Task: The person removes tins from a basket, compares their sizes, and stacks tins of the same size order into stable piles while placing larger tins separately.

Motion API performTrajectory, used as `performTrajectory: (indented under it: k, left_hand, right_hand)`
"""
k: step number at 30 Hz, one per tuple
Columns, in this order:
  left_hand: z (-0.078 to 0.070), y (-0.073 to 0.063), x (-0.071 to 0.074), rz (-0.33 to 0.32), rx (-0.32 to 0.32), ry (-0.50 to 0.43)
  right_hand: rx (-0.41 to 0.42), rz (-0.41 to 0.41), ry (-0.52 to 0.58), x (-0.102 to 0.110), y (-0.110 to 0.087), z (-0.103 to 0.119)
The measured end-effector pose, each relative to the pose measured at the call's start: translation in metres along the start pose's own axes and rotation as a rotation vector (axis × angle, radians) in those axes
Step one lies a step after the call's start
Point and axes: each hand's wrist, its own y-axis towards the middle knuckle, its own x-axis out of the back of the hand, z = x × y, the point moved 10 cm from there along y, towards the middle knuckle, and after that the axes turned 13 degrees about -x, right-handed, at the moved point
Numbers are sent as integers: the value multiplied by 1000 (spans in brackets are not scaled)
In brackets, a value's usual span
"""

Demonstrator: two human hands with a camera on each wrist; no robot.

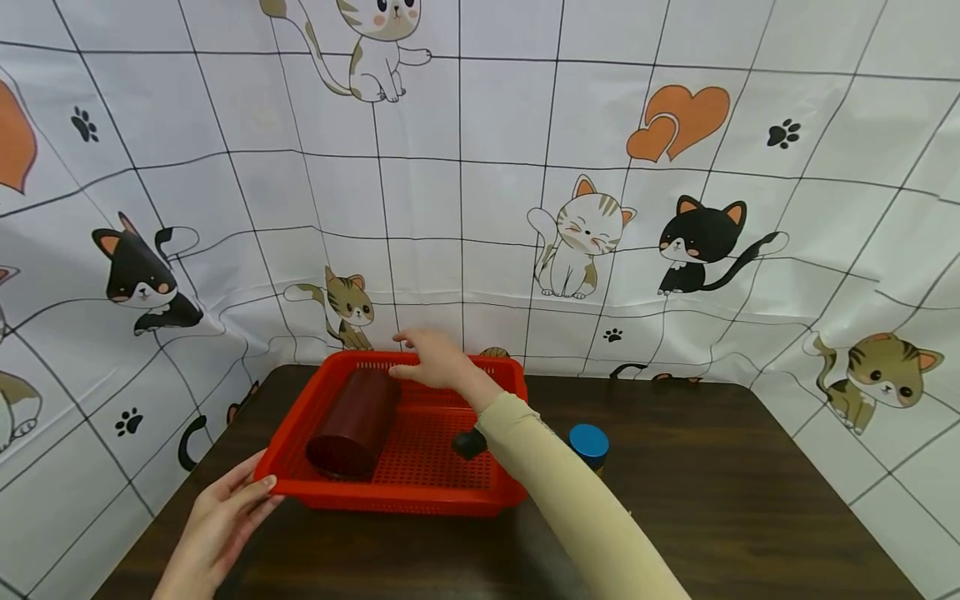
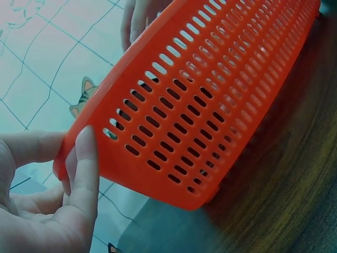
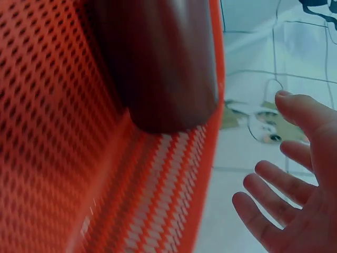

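Note:
A red plastic basket (image 1: pixel 431 504) with slotted walls is on the dark table, and a dark red cylinder (image 1: pixel 356 421) lies on its side along the basket's left part. At the near left corner my left hand (image 1: pixel 225 521) pinches the rim; in the left wrist view its thumb and fingers (image 2: pixel 84 163) are on both sides of that edge. My right hand (image 1: pixel 435 362) reaches over the basket near its far wall, fingers spread and holding nothing. In the right wrist view, this hand (image 3: pixel 295 195) is just outside the wall, apart from the cylinder (image 3: pixel 168 68).
To the right of the basket, partly behind my right sleeve (image 1: pixel 570 492), stands a jar with a blue lid (image 1: pixel 588 442). The dark wooden table (image 1: pixel 712 483) meets a white cloth backdrop (image 1: pixel 480 208) with cats and grid lines at the back and sides.

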Motion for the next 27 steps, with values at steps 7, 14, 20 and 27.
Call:
performTrajectory:
  k: [7,14,20,27]
  left_hand:
    - [-4,-1,-1,-2,-21,8]
    - [-8,1,-3,1,-50,1]
    - [-7,1,-3,-2,-38,20]
    - [-8,0,-2,-9,-39,28]
  right_hand:
    - [-61,27,76,-36,11,13]
    - [-138,58,82,-62,17,16]
    - [-174,134,54,-81,18,20]
    - [-186,175,93,-90,16,22]
